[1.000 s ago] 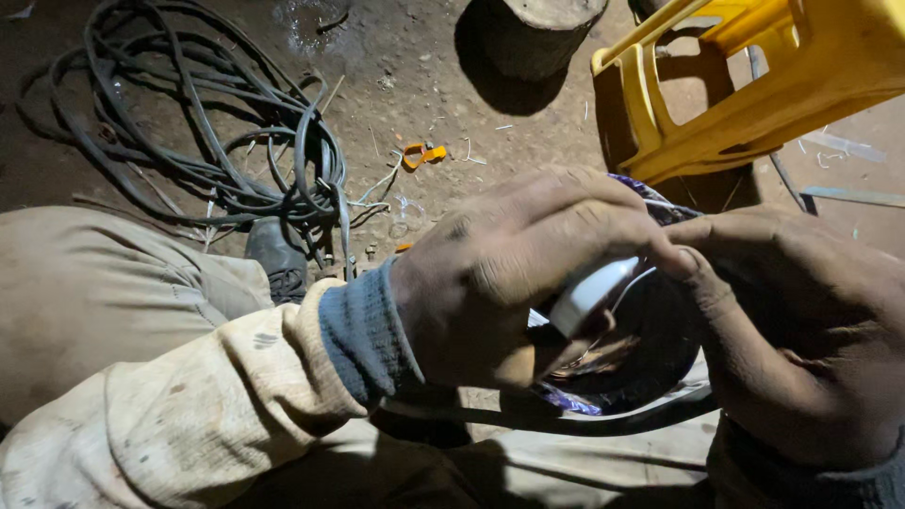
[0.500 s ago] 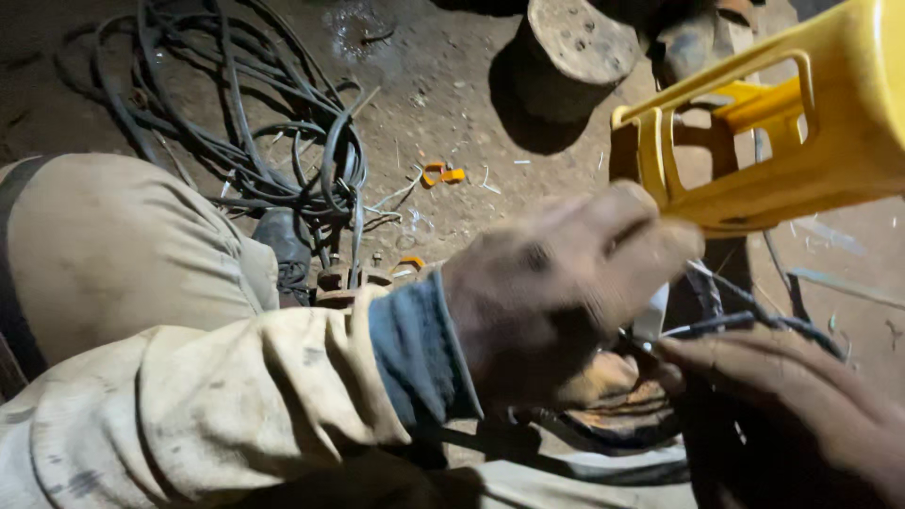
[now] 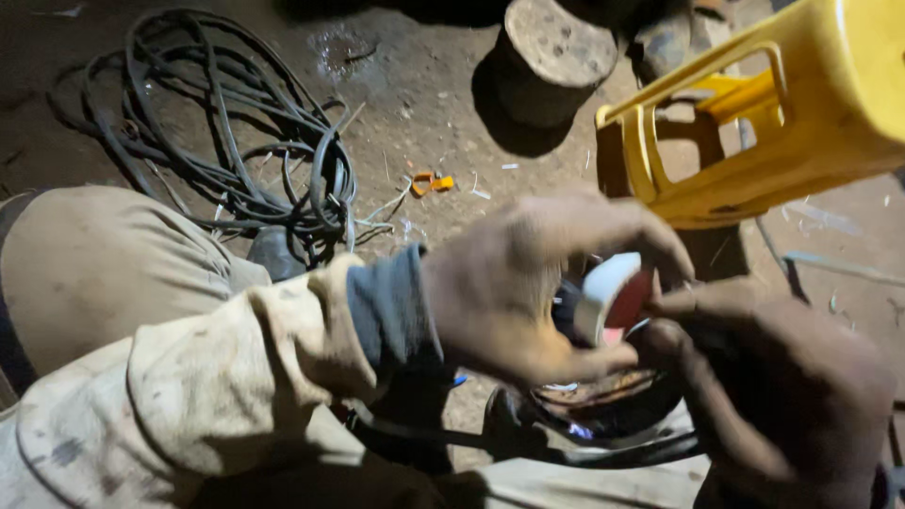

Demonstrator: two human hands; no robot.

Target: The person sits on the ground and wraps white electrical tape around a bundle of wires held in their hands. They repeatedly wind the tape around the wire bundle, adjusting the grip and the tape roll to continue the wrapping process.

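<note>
A white roll of tape (image 3: 611, 294) with a reddish core is held between the curled fingers and thumb of the left hand (image 3: 528, 287); the fingers are closed narrowly around the roll's rim, the thumb lying under it. The right hand (image 3: 773, 396) is brought in just beside the roll, its fingertips touching or nearly touching the roll's lower right edge; whether those fingers are pinched on anything cannot be told, since they are dark and blurred. Directly beneath the fingers of both hands a dark round object (image 3: 603, 410) with black cables (image 3: 528, 443) running from it is seen. The left forearm is covered by a soiled light sleeve (image 3: 226, 377) with a dark blue cuff (image 3: 386, 306). Beyond the left fingers, well apart on the dirt floor (image 3: 434, 104), a coil of black cable (image 3: 236, 160) is laid, with a small orange scrap (image 3: 431, 183) nearer to the knuckles. Above the right fingertips a yellow plastic stool (image 3: 754, 123) is seen tilted, and a round wooden stump (image 3: 556, 57) stands farther off.
</note>
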